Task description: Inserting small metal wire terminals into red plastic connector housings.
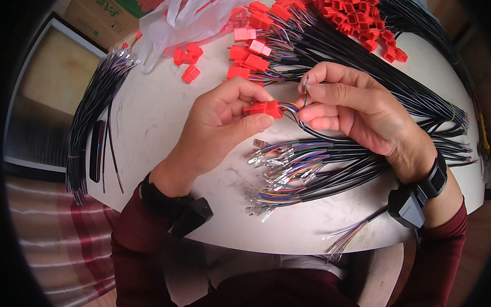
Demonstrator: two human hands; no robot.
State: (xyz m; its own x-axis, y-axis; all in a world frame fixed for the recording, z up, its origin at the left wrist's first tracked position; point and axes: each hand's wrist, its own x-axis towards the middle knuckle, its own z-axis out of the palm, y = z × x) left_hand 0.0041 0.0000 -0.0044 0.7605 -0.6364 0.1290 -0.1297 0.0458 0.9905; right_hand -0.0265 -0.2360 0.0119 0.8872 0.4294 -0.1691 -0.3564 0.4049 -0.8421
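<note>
Between the thumb and fingers of my left hand (pixel 219 117) is a red plastic connector housing (pixel 264 109). Thin coloured wires (pixel 291 107) run out of its right end and join a black cable passing under my right hand (pixel 355 100). My right thumb and forefinger pinch one thin wire with a metal terminal (pixel 306 85) pointing up, apart from the housing. Below my hands, black cables (pixel 337 162) lie in a bundle, their stripped coloured wires and silvery terminals (pixel 288 163) fanned out to the left.
Behind my hands lies a thick bundle of cables (pixel 362 65) with red housings (pixel 251 56) fitted. More loose red housings (pixel 353 19) are piled at the back, a few (pixel 189 59) near a plastic bag (pixel 193 22). Another cable bundle (pixel 90 121) rests at the left edge beside a black bar (pixel 97 151).
</note>
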